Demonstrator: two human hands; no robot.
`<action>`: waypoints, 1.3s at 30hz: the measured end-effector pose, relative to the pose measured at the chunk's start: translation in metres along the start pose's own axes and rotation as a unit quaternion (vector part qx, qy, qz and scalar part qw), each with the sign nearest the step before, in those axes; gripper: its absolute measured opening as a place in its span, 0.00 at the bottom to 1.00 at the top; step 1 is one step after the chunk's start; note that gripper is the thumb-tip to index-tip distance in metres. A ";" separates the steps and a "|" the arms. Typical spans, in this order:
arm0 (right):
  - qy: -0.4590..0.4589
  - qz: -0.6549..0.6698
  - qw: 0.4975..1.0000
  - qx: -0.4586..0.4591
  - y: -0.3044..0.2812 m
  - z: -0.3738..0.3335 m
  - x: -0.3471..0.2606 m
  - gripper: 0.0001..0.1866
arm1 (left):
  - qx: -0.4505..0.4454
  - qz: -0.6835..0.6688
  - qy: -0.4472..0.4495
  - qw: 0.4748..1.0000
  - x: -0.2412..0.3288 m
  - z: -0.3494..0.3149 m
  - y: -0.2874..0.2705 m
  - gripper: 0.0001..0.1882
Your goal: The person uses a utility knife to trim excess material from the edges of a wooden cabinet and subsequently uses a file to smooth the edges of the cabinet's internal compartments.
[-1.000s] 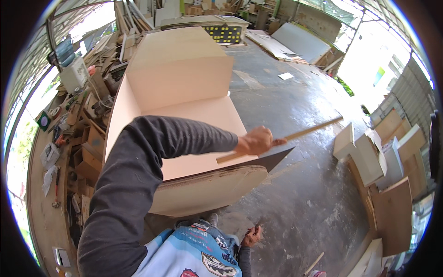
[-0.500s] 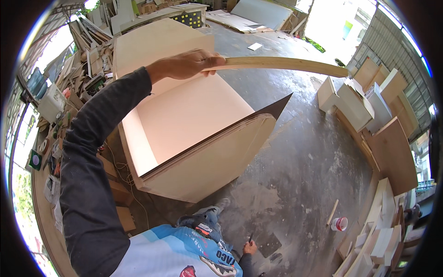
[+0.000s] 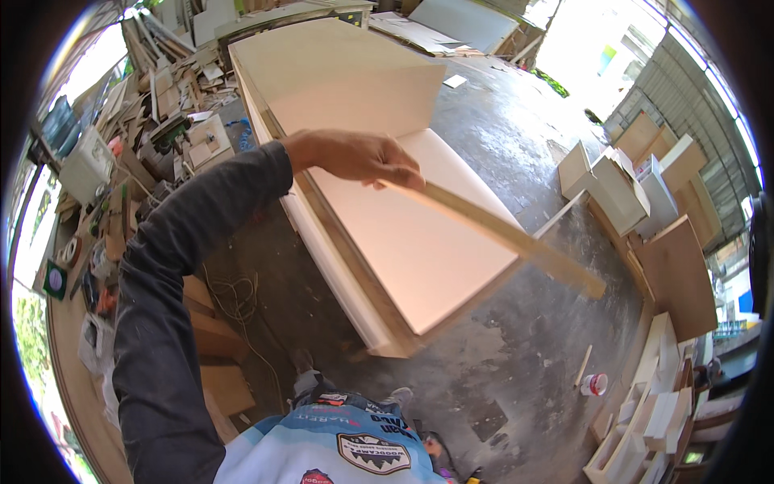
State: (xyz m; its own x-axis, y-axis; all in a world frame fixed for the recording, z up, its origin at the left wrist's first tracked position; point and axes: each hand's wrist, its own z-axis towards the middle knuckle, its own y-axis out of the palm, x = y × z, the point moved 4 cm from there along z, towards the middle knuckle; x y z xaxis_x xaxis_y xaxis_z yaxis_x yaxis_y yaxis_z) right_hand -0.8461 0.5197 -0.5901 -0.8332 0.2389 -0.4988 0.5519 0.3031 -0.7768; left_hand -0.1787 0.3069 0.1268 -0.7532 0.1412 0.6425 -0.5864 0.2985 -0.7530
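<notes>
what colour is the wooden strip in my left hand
The strip is yellowish tan; the head view shows it.

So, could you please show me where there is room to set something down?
Bare floor lies between the pale box and the thin stick beside the tub; more runs from the box's right side toward the cabinets. The left hand holds a wooden strip partly over the box. The workbench and scrap wood on the left are crowded.
</notes>
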 end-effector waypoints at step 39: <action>-0.146 0.536 0.497 0.667 -0.257 -0.220 -0.642 0.21 | -0.355 0.124 0.296 0.878 -0.086 -0.007 -0.030 0.32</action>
State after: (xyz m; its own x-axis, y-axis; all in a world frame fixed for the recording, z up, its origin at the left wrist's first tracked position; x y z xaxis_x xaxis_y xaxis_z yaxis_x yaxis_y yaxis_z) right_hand -0.4456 0.4917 0.0146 -0.1622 -0.5988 -0.7843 0.3324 -0.7815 0.5279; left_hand -0.0943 0.2929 0.0952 -0.4219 0.6877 0.5909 0.0659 0.6732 -0.7365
